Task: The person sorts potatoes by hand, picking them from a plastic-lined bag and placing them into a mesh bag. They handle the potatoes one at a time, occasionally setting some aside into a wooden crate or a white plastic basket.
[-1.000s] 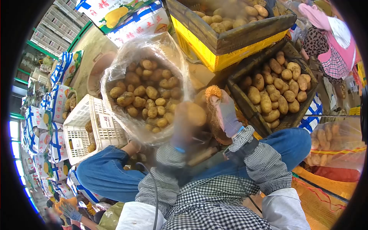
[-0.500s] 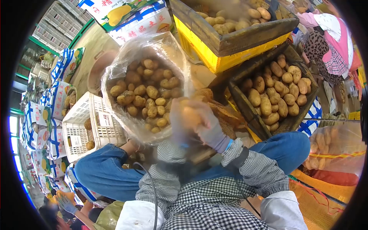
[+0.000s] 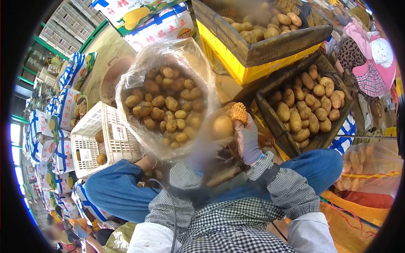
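My left hand (image 3: 203, 152) is a motion blur at the front edge of the clear plastic bag (image 3: 214, 90), its fingers unreadable. A large potato (image 3: 222, 127) shows just beyond it, between my two hands; whether the left one touches it is unclear. My gloved right hand (image 3: 249, 141) is closed round a bunched piece of orange mesh (image 3: 238, 113), right of that potato. Inside the open bag lie several smaller potatoes (image 3: 171, 103), some with dirt on them.
A dark-rimmed crate (image 3: 291, 145) of potatoes stands at right, beside a yellow crate (image 3: 253, 74) of more potatoes. A white basket (image 3: 90, 141) is at left. Printed sacks (image 3: 162, 31) lie behind. Other people (image 3: 371, 63) are at far right and lower left.
My hands have moved apart, the left one nearer my body. The right hand now has the orange mesh bunched at its fingertips. The view has shifted slightly.
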Demonstrator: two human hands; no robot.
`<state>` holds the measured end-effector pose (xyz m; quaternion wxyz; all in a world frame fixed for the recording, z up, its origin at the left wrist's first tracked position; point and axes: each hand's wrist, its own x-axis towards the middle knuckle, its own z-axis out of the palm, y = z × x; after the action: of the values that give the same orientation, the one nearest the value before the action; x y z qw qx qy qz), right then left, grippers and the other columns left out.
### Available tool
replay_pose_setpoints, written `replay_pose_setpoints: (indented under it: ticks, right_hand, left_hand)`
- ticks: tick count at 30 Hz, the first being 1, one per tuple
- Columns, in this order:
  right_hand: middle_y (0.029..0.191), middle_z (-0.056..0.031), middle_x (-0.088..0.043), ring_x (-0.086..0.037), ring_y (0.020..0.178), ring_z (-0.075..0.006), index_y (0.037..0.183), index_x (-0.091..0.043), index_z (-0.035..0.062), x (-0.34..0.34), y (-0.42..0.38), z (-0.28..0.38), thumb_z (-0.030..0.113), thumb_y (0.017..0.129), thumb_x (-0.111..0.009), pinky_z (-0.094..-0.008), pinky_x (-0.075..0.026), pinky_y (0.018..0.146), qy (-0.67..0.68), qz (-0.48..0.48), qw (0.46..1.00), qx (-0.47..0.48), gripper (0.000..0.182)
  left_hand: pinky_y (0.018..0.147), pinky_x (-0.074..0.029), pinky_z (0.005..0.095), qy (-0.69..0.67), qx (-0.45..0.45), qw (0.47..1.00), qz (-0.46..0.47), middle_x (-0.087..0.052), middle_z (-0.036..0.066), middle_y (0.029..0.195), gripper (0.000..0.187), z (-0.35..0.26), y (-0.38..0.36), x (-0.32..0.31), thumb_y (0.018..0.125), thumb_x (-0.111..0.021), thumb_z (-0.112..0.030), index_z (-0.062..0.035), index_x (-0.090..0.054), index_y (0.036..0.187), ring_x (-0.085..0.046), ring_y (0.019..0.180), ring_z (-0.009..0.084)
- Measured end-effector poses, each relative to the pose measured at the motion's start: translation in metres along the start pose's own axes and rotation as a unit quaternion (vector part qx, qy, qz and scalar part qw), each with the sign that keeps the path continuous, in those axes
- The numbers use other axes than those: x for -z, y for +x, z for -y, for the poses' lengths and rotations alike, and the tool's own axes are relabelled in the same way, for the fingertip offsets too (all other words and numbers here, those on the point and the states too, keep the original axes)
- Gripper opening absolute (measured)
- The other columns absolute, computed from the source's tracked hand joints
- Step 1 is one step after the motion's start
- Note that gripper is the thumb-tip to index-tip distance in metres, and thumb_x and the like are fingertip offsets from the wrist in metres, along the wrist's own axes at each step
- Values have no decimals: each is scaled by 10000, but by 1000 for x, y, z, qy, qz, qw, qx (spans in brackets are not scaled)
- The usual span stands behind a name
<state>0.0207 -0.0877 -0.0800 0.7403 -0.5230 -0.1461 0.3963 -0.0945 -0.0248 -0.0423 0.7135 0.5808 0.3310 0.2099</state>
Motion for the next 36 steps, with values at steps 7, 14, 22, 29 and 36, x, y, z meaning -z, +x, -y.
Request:
replay_pose_setpoints:
  ticks: [7, 14, 22, 29, 36]
  right_hand:
    - [1087, -77, -584, -587, 945, -144, 1217, -512, 2, -1, -4, 14, -38, 874, -545, -268, -514, 818, -7, 112, 994, 17, 348]
    - [1032, -98, -610, -601, 943, -174, 1120, -538, 17, 6, 12, 18, -12, 868, -587, -278, -525, 813, 106, 78, 990, -57, 258]
    - [1018, -101, -595, -586, 914, -174, 1129, -540, 5, 15, 12, 15, 94, 911, -571, -286, -520, 766, 130, 171, 969, -121, 237]
    - [947, -97, -622, -613, 808, -209, 1063, -563, 35, 3, 14, 16, 120, 937, -526, -296, -514, 676, 53, 92, 989, -99, 157]
    - [1056, -89, -619, -637, 956, -186, 1180, -521, 1, 21, 26, 3, 67, 919, -546, -302, -535, 817, 72, 62, 981, -169, 270]
  left_hand:
    - [939, -521, 362, 179, -89, 975, -99, -450, 130, 1278, 732, -17, 1, -5, 697, -688, 57, -101, -418, 1359, -545, 1116, 247]
    - [959, -483, 350, 297, -201, 933, -11, -492, 131, 1244, 789, -13, -8, -2, 703, -738, -15, -82, -381, 1404, -548, 1110, 257]
    - [889, -514, 379, 138, -121, 980, -78, -512, 135, 1253, 672, 15, -9, 12, 843, -679, -237, -102, -353, 1414, -573, 1075, 284]
    - [855, -521, 339, -599, 13, 762, 244, -612, 99, 1105, 473, -12, 43, 47, 981, -384, -429, -50, -500, 1238, -622, 919, 222]
    - [1025, -441, 419, -380, -175, 880, 224, -481, 174, 1346, 576, -174, 146, -3, 983, -374, -475, -29, -420, 1344, -510, 1205, 318]
